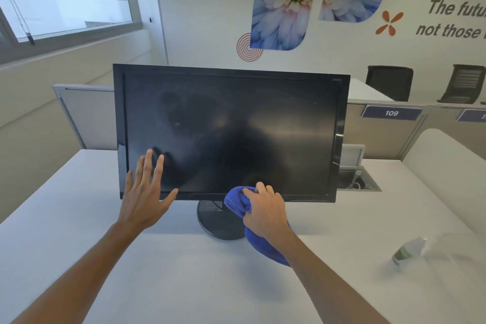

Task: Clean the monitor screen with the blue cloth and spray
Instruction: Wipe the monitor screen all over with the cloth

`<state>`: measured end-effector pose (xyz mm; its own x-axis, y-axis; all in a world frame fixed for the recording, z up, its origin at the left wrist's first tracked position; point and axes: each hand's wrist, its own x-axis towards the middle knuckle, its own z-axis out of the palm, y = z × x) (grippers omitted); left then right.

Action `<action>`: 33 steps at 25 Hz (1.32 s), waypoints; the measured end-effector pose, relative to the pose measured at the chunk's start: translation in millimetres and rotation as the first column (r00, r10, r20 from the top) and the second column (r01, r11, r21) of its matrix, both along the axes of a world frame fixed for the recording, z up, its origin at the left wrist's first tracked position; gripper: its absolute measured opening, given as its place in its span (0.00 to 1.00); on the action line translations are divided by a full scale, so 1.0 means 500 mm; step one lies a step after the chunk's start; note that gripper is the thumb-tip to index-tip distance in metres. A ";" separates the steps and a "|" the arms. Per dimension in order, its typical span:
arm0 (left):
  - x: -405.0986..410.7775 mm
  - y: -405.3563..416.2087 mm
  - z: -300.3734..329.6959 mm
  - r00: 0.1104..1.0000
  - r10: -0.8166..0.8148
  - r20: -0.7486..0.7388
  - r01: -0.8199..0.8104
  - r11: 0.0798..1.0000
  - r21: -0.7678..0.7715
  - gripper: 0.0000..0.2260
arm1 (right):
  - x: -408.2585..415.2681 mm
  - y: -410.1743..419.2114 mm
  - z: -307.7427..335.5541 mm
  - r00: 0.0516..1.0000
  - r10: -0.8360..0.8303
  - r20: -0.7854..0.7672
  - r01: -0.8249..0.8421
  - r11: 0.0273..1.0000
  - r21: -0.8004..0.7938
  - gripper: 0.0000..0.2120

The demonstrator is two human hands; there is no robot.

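Blurring at the right edge, the spray bottle [409, 251] is hard to read: a pale, translucent shape with a green band, on the white worktop [157, 271], well apart from your hands. The monitor's round black base [218, 221] is partly hidden behind the blue cloth [236, 201]. The monitor [231, 134] is a glossy black rectangle, its dark screen smeared and hazy. The cloth looks soft and nubby, bunched into a wad at the bottom bezel, the rest hanging under your wrist. Your right hand [265, 208] has its grip closed around that cloth, fingers curled over it. Your left hand [147, 189] is spread flat, fingers straight over the screen's lower left corner.
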<state>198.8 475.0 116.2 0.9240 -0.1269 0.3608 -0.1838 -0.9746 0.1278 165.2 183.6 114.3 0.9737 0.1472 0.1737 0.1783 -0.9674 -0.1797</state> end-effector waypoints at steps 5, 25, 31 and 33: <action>0.002 0.015 -0.012 0.998 0.052 -0.036 -0.052 0.998 -0.016 0.41 | -0.017 -0.085 -0.004 0.997 -0.081 0.020 0.081 0.997 0.002 0.20; 0.025 0.006 0.024 0.994 0.051 0.094 -0.049 0.999 -0.025 0.39 | -0.028 -0.313 0.099 0.825 -0.511 0.242 0.420 0.841 0.342 0.09; 0.053 0.044 0.053 0.966 0.245 0.079 -0.225 0.952 -0.208 0.43 | 0.133 -0.355 0.328 0.652 -0.447 0.612 0.247 0.889 0.386 0.24; 0.064 0.049 0.047 0.975 0.217 0.043 -0.202 0.952 -0.228 0.43 | 0.189 -0.367 0.346 0.697 -0.409 0.589 0.300 0.912 0.279 0.27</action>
